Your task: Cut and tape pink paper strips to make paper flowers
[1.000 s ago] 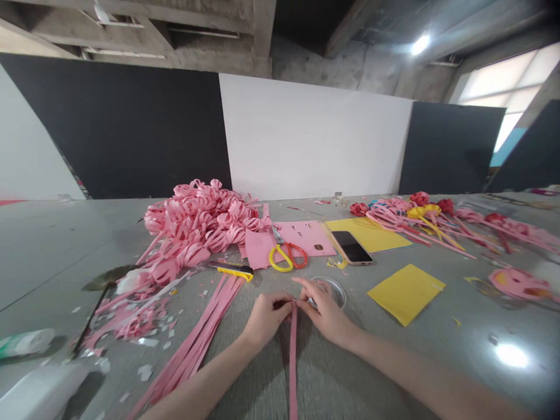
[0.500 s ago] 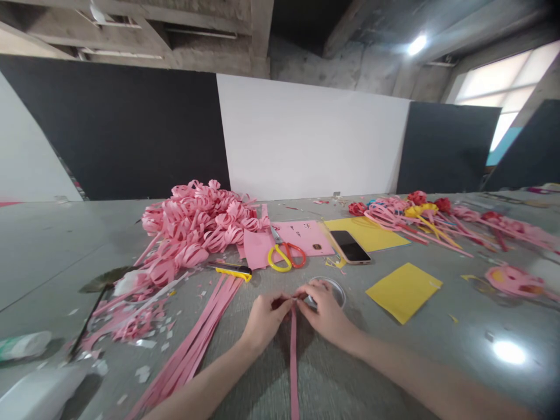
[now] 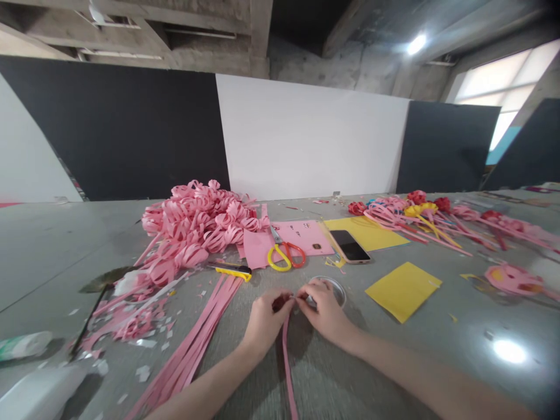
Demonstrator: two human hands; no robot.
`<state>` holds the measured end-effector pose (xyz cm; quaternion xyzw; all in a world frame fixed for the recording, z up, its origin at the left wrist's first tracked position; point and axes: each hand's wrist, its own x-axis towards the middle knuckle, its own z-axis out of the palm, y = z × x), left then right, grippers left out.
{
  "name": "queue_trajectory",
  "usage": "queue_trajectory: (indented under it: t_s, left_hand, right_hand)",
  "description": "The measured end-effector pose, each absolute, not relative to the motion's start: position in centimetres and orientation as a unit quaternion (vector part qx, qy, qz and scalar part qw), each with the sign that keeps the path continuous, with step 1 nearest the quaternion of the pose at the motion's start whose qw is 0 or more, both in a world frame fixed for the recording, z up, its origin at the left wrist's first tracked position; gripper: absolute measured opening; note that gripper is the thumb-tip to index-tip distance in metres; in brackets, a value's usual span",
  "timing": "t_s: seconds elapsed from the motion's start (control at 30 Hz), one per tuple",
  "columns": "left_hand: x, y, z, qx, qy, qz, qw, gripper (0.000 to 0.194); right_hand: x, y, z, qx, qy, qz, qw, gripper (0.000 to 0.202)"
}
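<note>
While the fingers of our left hand (image 3: 265, 318) pinch one narrow, flat pink paper strip (image 3: 286, 350) near its top, on our side of the one pair of metal scissors with yellow and red looped handles (image 3: 282, 242), our right hand (image 3: 324, 306) meets them; whether its fingers grip too, we cannot tell. Left of the scissors we see one heap of curled pink paper loops (image 3: 199, 224); to their right, one smooth rectangular phone (image 3: 350, 246).
</note>
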<state>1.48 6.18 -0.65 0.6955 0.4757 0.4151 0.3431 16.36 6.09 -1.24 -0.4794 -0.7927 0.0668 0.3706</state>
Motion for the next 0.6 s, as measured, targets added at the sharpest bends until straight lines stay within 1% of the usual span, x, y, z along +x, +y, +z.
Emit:
queue_trajectory:
  t_s: [0.1,0.4,0.6]
  left_hand:
    - [1.41,6.24,-0.62,0.692,0.48,0.416,0.342,0.016]
    - [1.32,6.3,-0.39,0.729,0.463,0.369,0.343,0.017]
    - [1.43,6.53,-0.33,0.681,0.451,0.384,0.431,0.016]
  right_hand:
    - [16.32,5.98,-1.21,-0.469,-0.802,0.062,0.364,0.008]
    - [16.39,5.97,-1.0,-0.454,-0.812,0.081,0.357,0.011]
    - [16.11,5.61,-0.45,-0.434,-0.819,0.058,0.371,0.014]
